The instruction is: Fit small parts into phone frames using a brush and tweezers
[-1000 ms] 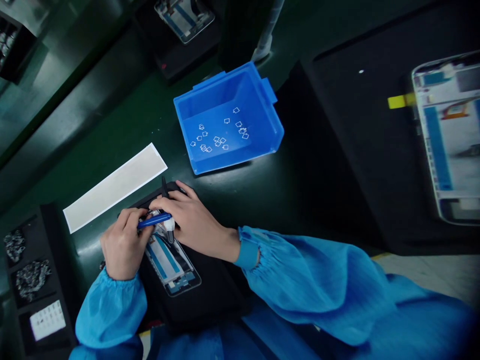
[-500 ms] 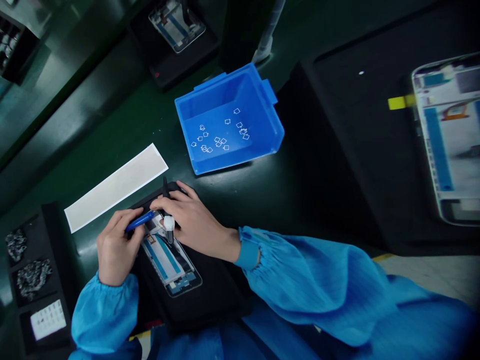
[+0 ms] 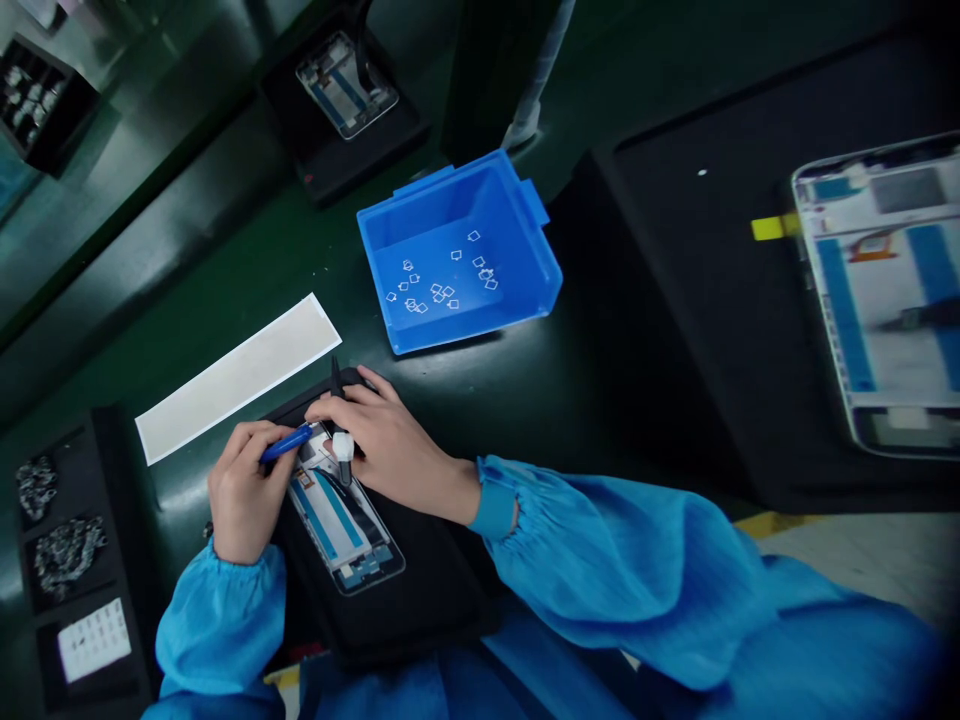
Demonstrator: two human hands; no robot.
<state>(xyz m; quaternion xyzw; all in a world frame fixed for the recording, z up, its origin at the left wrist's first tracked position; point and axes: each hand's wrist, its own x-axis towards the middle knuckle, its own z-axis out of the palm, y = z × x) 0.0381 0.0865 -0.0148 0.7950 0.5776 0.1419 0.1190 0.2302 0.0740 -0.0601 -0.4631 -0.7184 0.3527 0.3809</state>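
Observation:
A phone frame (image 3: 337, 525) with its inner parts exposed lies in a black holder (image 3: 431, 590) in front of me. My left hand (image 3: 246, 490) pinches a blue pen-shaped tool (image 3: 286, 443) at the frame's upper left; the tool's tip is near the fingers of my right hand. Reaching over the upper part of the frame, my right hand (image 3: 390, 445) is closed on a slim black tool (image 3: 336, 376) with a white wrapping. Its dark ends show above and below the hand; whether it is tweezers I cannot tell. The fingertips' contact point is partly hidden.
A blue bin (image 3: 465, 325) with several small white outline pieces stands beyond my hands. A pale strip (image 3: 238, 378) lies left of it. A black compartment tray (image 3: 112, 500) holds small parts. Another phone frame (image 3: 346, 85) sits at the back; a larger-looking one (image 3: 892, 330) is at right.
My left hand has shifted slightly right with the blue tool, nearer my right hand. The view has moved a little; my right hand keeps its place over the frame.

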